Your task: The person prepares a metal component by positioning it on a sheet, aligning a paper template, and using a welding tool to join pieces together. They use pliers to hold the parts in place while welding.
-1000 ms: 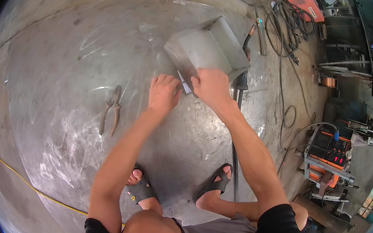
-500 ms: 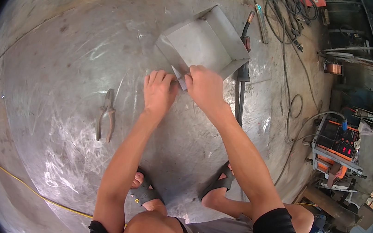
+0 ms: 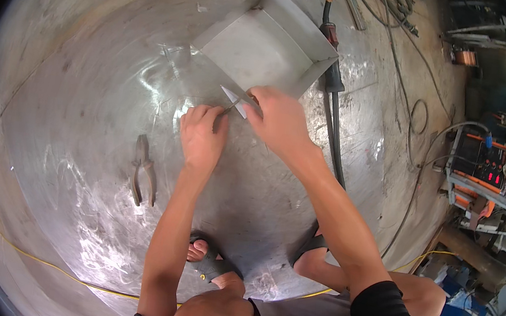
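A grey open-topped sheet-metal box [image 3: 260, 51] lies tilted on the metal floor plate ahead of me. My right hand [image 3: 280, 120] is closed at its near side, thumb and fingers pinching a small pale pointed metal strip [image 3: 233, 100]. Whether that strip is joined to the box I cannot tell. Just left of it, my left hand [image 3: 202, 133] has its fingers curled together around something thin and dark, mostly hidden by the fingers. Pliers [image 3: 144, 170] with worn handles lie on the plate left of my left forearm.
A welding torch [image 3: 332, 54] with its black cable lies right of the box. Farther right are loose cables [image 3: 411, 102], a copper-coloured wire spool [image 3: 465, 57] and an orange-black welding machine [image 3: 479, 164]. A yellow cable [image 3: 62, 270] crosses behind my feet.
The whole view has shifted, so the box and torch appear higher. The pale strip between my hands has turned and shows more of its pointed end. Both hands stay closed.
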Demonstrator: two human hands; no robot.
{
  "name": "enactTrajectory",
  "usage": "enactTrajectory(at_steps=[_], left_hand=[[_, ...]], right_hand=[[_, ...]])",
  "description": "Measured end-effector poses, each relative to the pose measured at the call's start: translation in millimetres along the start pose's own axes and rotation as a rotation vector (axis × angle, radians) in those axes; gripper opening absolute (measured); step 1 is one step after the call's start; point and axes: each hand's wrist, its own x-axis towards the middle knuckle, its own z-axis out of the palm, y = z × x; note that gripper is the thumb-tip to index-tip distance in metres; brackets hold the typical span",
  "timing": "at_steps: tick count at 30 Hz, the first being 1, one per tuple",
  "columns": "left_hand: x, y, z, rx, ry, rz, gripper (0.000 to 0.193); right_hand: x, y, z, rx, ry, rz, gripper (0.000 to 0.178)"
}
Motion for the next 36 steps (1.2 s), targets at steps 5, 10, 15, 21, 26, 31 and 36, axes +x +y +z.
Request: enactTrajectory(at_steps=[5, 10, 15, 21, 26, 31, 36], left_hand=[[3, -1, 3, 0.008, 0.01, 0.016, 0.013], [5, -2, -1, 0.006, 0.007, 0.049, 0.014], [9, 3, -3, 0.018, -0.023, 0.061, 0.012], [8, 0, -5, 0.024, -0.038, 0.063, 0.012], [8, -5, -4, 0.011, -0.034, 0.056, 0.013], [9, 3, -1, 0.023, -0.038, 0.052, 0.014], [8, 1, -5, 0.018, -0.057, 0.019, 0.016]], right_hand=[[-11, 6, 5, -0.012, 0.023, -0.01, 0.017], [-7, 5, 1, 0.026, -0.044, 0.001, 0.018], [-9, 5, -13, 0.22, 0.112, -0.032, 0.022], [-13, 23, -59, 0.36, 0.27, 0.051, 0.024], [-17, 79, -82, 0.316, 0.498, 0.254, 0.028], [7, 188, -65, 0.043, 0.48, 0.413, 0.056], [42, 190, -37, -0.076, 0.29, 0.404, 0.076]])
